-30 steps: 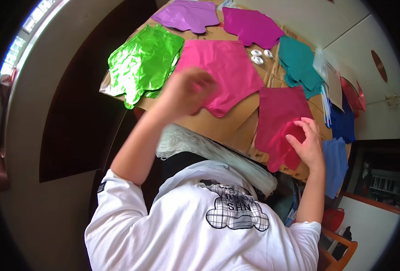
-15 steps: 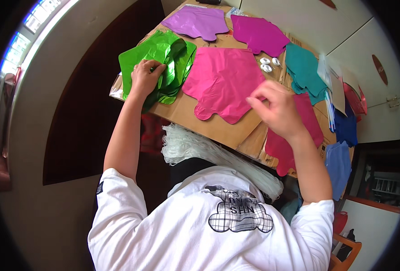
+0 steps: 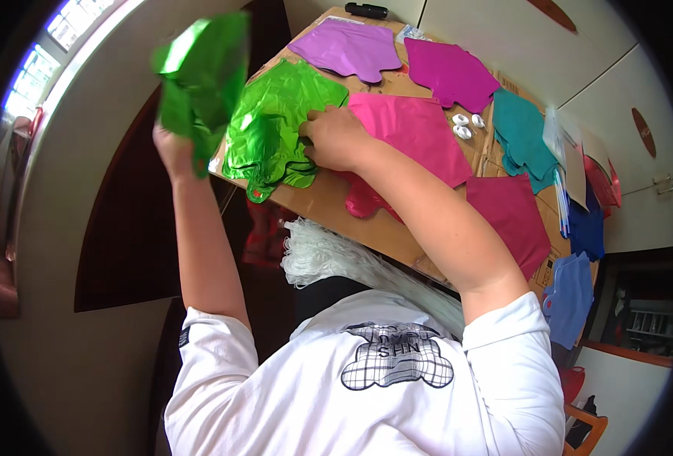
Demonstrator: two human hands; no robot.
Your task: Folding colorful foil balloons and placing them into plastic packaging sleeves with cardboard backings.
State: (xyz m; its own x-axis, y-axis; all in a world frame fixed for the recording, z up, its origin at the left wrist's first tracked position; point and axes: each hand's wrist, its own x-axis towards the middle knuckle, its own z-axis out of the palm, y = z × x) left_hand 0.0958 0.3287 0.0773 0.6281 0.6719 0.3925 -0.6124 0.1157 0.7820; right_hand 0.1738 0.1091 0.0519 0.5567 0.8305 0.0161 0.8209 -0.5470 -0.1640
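My left hand (image 3: 172,150) is raised off the table's left edge, closed on a flat green foil balloon (image 3: 206,68) that stands up from it, slightly blurred. A pile of the same flat green foil balloons (image 3: 264,140), shiny and creased, lies at the table's left side. My right hand (image 3: 336,138) reaches across to the pile's right edge, its fingers bent and closed on that edge; the fingertips are partly hidden. Beneath my right wrist and forearm lies a pink foil piece (image 3: 412,125), partly covered.
More flat foil pieces lie around the cardboard-covered table (image 3: 374,228): lilac (image 3: 348,47), purple (image 3: 450,70), teal (image 3: 519,125), dark pink (image 3: 507,216) and pale blue (image 3: 568,300). Small white rolls (image 3: 462,131) sit between them. White strands (image 3: 314,254) hang at the table's near edge.
My left hand has lifted a green balloon off the pile, up and to the left. My right hand has moved left, from over the pink piece to the green pile.
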